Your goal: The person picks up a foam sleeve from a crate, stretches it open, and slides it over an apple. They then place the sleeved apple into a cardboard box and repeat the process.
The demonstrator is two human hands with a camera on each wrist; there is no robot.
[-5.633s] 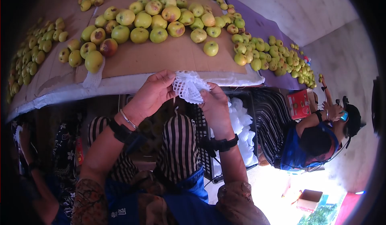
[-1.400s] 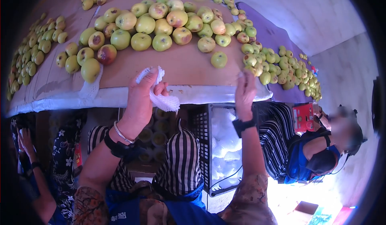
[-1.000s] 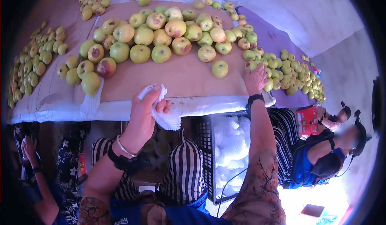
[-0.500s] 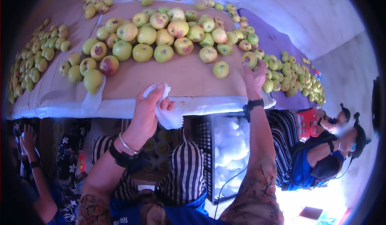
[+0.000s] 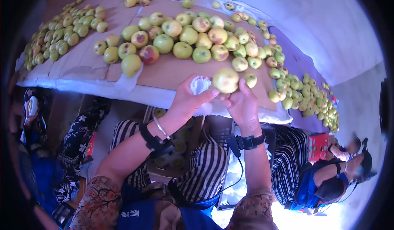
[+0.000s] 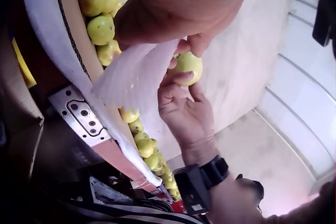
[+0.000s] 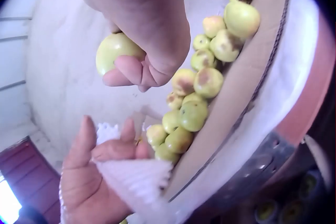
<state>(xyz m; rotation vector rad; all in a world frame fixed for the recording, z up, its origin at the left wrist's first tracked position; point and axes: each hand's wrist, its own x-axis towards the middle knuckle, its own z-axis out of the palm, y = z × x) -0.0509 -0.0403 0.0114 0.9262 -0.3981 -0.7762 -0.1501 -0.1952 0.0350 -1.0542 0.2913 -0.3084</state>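
Passable along the bare front strip of the bench; blocked farther in by the apple heap, rightward by smaller apples.

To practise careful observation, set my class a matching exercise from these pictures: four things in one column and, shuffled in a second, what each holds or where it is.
1 right hand
2 left hand
3 cardboard sheet
4 red box

a beside the seated person at far right
b holds the white foam net
c bears a heap of apples
d grips one yellow-green apple

Pairs: 1-d, 2-b, 3-c, 4-a
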